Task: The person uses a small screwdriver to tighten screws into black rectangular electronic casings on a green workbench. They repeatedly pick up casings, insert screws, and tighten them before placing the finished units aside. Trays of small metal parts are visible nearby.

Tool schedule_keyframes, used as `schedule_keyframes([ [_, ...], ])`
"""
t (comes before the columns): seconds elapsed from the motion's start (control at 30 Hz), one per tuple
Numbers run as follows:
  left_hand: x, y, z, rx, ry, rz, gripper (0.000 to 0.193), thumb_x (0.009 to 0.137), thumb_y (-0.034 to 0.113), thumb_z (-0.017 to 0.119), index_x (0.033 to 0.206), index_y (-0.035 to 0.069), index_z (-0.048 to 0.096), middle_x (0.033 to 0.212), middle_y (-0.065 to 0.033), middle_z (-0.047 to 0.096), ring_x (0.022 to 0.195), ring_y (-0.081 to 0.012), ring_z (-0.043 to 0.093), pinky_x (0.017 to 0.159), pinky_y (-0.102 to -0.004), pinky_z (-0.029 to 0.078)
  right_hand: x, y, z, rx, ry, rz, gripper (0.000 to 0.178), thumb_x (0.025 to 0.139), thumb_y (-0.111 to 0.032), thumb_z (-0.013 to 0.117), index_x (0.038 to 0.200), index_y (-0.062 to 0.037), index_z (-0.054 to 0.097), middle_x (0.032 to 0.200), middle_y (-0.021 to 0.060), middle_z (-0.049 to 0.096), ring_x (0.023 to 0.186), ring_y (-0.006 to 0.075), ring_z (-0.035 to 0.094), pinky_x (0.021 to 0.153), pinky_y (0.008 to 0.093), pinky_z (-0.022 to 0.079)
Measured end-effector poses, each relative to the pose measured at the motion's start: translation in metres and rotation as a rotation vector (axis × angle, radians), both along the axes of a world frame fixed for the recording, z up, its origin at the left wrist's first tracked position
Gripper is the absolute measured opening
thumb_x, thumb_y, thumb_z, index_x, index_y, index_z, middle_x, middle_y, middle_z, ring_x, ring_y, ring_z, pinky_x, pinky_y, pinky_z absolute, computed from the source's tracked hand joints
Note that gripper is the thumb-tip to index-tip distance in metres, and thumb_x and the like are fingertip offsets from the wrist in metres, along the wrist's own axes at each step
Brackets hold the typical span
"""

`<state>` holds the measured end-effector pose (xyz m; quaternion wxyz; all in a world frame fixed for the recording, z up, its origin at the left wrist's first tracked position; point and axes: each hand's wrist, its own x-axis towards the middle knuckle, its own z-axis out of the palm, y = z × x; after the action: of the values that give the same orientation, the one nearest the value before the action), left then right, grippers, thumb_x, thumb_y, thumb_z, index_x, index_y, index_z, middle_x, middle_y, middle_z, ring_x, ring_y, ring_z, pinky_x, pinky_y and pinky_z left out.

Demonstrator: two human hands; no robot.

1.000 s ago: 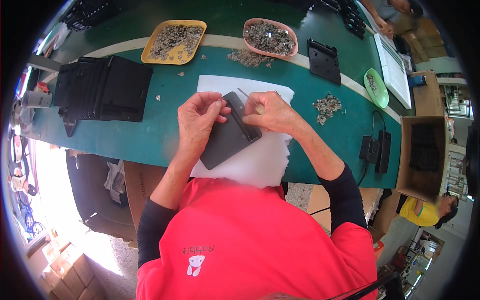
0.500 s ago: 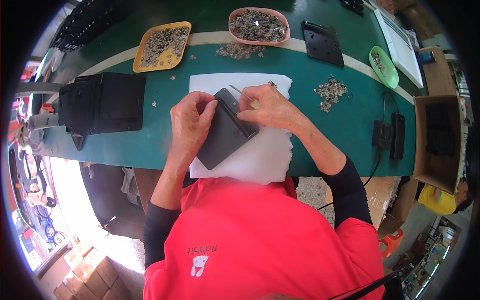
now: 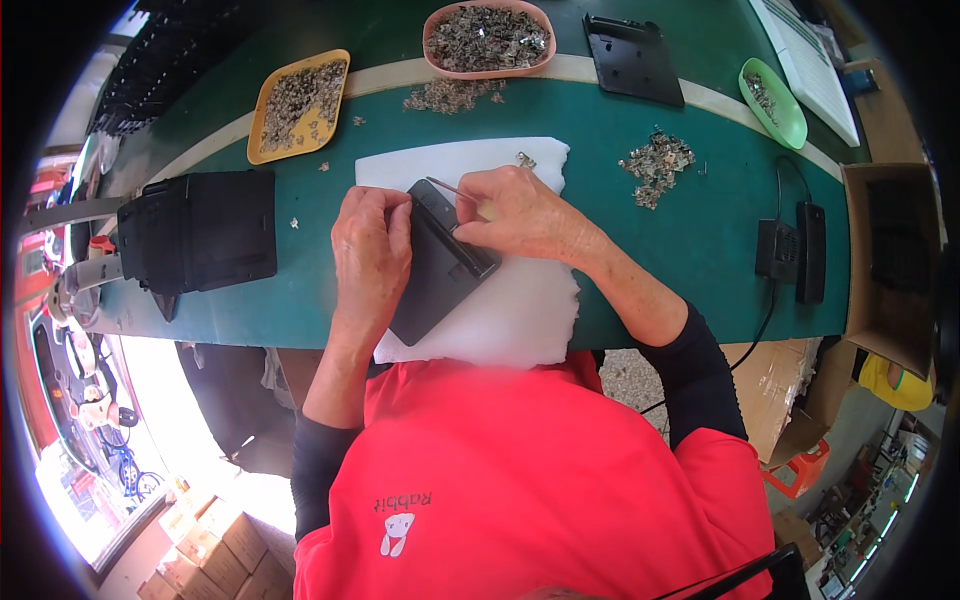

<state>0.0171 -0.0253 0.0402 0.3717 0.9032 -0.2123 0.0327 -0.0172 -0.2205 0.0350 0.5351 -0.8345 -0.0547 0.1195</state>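
Note:
A black plastic panel (image 3: 428,292) with a raised bar lies slanted on a white foam sheet (image 3: 535,315). My left hand (image 3: 370,240) is closed on the panel's upper left edge, thumb and fingers together. My right hand (image 3: 525,215) is closed over the panel's upper right side, fingertips at the raised bar. A thin metal tool (image 3: 446,187) with a pale yellow handle sticks out of it toward the upper left. Whether a small part is also between those fingertips is hidden. Some small metal pieces (image 3: 525,160) lie at the foam's far edge.
Farther back are a yellow tray (image 3: 256,140) and a pink tray (image 3: 488,73) of small metal parts. A loose metal pile (image 3: 655,168), a green dish (image 3: 786,118) and a power adapter (image 3: 777,250) lie right. Stacked black panels (image 3: 205,230) stand left.
The view has shifted slightly, so the table's things sit a little differently in the picture. Both hands keep their places on the panel, and the tool is still in my right hand.

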Motion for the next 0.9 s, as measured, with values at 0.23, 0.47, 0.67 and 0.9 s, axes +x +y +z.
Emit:
schedule_keyframes([
  [0.23,-0.008,-0.012,-0.007,0.230,-0.211,0.053,0.005,0.084,0.002,0.065,0.088,0.000,0.064,0.087,-0.0153,0.059,0.079,-0.0334,0.061,0.070,-0.0409,0.050,0.000,0.000,-0.004,0.024,-0.031,0.004,0.023,0.073,-0.020,0.067,0.080,0.0015,0.062,0.076,0.0151,0.064,0.076,0.0275,0.063,0.074,0.0371,0.050],
  [0.47,-0.018,-0.018,-0.015,0.317,-0.363,0.101,0.011,0.082,0.004,0.068,0.093,0.002,0.067,0.095,-0.0114,0.061,0.081,-0.0286,0.062,0.068,-0.0369,0.051,-0.002,0.001,-0.007,0.013,-0.085,-0.006,0.023,0.073,-0.018,0.070,0.082,0.0017,0.062,0.077,0.0168,0.064,0.077,0.0316,0.064,0.074,0.0385,0.050],
  [0.67,-0.033,-0.014,-0.034,0.301,-0.457,0.109,0.028,0.083,0.005,0.068,0.110,0.003,0.067,0.104,-0.0105,0.061,0.095,-0.0298,0.058,0.079,-0.0382,0.049,-0.002,0.002,-0.008,-0.004,-0.086,-0.006,0.023,0.072,-0.018,0.070,0.082,0.0020,0.062,0.079,0.0194,0.065,0.077,0.0345,0.063,0.074,0.0391,0.050],
  [0.9,-0.049,-0.009,-0.030,0.403,-0.309,0.035,0.051,0.088,0.017,0.064,0.134,0.000,0.051,0.137,-0.0135,0.047,0.120,-0.0330,0.046,0.099,-0.0459,0.035,-0.002,0.002,-0.008,-0.007,-0.059,-0.012,0.022,0.072,-0.017,0.070,0.082,0.0018,0.063,0.076,0.0178,0.065,0.073,0.0302,0.062,0.072,0.0369,0.050],
])
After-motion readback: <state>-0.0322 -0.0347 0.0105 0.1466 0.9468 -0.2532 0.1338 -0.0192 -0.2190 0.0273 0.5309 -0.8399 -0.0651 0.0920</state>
